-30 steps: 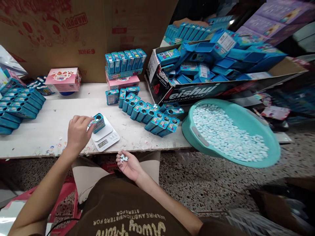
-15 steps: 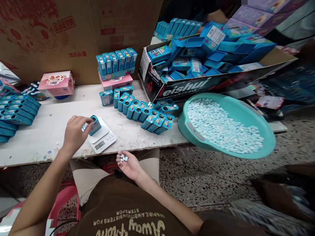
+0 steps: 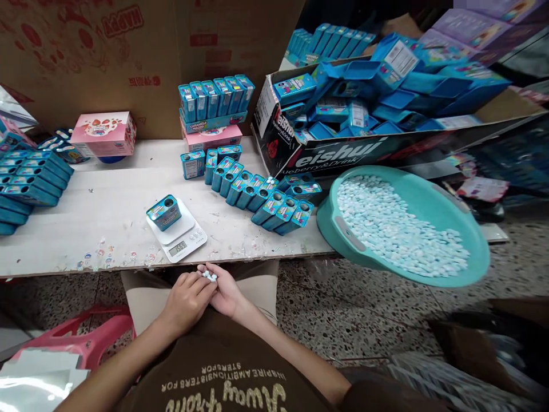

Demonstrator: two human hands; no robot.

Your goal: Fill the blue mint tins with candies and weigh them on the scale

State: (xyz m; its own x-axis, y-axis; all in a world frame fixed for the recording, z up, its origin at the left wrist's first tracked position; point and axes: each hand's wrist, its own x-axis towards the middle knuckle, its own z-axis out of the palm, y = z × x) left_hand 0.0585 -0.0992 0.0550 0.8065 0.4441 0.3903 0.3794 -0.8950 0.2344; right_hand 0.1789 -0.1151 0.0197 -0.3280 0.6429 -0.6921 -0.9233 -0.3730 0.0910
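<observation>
Digits on the white digital kitchen scale (image 3: 176, 233) are too small to read, perhaps 156, and the left hand (image 3: 186, 300) hides its own fingertips, so its pinch cannot be told. On the scale stands one open blue candy tin (image 3: 163, 212); beside it, a row of like blue tins (image 3: 257, 194) and a teal plastic basin (image 3: 343, 234) of tablets. Both hands meet below the white table edge (image 3: 64, 229): right hand (image 3: 226, 294) palm up, fingers loosely curled, cradling small pale-blue tablets (image 3: 210, 276), left fingertips touching them
</observation>
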